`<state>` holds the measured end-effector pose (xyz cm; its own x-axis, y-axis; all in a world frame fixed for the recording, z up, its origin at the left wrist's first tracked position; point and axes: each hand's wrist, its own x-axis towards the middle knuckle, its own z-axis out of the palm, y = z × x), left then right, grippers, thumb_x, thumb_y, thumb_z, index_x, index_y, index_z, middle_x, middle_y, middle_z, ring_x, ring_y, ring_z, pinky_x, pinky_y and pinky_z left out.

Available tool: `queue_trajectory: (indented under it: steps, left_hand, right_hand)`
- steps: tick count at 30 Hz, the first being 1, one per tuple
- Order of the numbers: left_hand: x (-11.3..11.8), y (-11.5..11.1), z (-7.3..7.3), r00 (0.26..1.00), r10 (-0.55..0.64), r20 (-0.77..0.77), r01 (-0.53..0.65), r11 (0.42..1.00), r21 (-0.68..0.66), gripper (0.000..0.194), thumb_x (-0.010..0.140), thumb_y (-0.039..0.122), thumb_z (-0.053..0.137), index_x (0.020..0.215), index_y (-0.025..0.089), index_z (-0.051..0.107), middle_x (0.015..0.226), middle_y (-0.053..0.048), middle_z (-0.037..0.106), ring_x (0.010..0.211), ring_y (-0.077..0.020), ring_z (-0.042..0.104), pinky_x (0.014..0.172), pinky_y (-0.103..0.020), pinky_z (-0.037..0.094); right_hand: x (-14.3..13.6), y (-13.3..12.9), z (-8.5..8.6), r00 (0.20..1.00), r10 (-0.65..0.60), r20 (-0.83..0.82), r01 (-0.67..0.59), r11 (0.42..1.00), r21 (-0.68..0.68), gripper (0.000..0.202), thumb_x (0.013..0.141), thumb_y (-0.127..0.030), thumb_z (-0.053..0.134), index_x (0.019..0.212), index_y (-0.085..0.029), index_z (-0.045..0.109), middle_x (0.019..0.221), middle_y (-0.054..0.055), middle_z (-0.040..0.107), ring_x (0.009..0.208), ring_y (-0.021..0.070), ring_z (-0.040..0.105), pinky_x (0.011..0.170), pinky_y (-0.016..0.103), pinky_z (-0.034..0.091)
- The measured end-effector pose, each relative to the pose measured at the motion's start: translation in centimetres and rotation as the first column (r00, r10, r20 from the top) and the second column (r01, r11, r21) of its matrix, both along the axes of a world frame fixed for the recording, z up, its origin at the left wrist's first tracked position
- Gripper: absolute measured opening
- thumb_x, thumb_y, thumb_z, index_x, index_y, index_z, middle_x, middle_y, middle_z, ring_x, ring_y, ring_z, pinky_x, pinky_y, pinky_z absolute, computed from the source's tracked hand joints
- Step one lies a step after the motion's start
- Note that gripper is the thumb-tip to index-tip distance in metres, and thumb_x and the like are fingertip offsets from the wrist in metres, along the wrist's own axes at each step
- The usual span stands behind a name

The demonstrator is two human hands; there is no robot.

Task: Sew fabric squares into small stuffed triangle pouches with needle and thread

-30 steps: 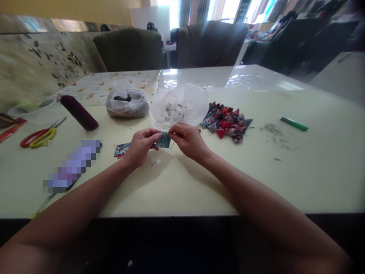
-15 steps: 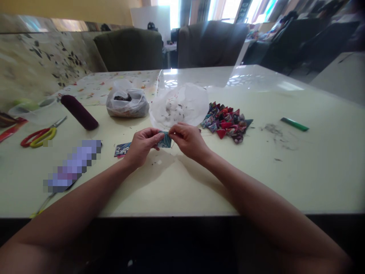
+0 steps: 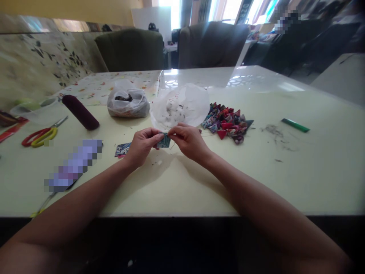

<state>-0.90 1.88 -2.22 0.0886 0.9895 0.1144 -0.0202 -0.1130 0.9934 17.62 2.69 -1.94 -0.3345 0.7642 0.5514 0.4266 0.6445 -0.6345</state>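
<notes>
A small teal patterned cloth piece is pinched between the thumb and fingers of my left hand. My right hand pinches the upper right edge of the same cloth, its fingertips close to the left thumb. A thin thread hangs near the right fingertips; any needle is too small to make out. Under and left of the left wrist lie dark blue and white patterned cloth pieces. Just beyond the hands rests a white plastic bag with white stuffing on it.
A pile of small colourful cloth pieces lies right of the bag. Farther right is a green object beside loose threads. At left are a filled bag, a maroon cylinder, scissors and a blurred-out object.
Both hands stay in nearly the same place on the cloth. The cloth has tilted slightly, and the thread loop below the right fingertips has shifted a little.
</notes>
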Motion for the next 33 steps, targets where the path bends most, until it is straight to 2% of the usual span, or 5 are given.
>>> queue_trajectory:
  steps: [15,33]
  left_hand:
    - [-0.19,0.02,0.43,0.997,-0.056,0.054,0.062,0.991,-0.12,0.025,0.066,0.033,0.084,0.076,0.013,0.072,0.067,-0.002,0.066,0.058,-0.0095,0.055,0.057,-0.023,0.044]
    - [-0.08,-0.03,0.8,0.993,-0.083,0.088,0.096,0.983,-0.159,0.027,0.064,0.034,0.085,0.076,0.014,0.073,0.068,-0.001,0.066,0.059,-0.0096,0.056,0.057,-0.023,0.044]
  right_hand:
    - [0.29,0.2,0.06,0.999,0.031,-0.017,-0.031,0.999,-0.018,0.015,0.089,-0.016,0.063,0.087,-0.018,0.078,0.073,0.001,0.058,0.067,0.0107,0.055,0.066,0.024,0.041]
    - [0.69,0.38,0.43,0.996,0.068,-0.053,-0.074,0.991,-0.116,0.016,0.088,-0.018,0.063,0.09,-0.018,0.079,0.076,0.001,0.06,0.069,0.0109,0.058,0.068,0.026,0.044]
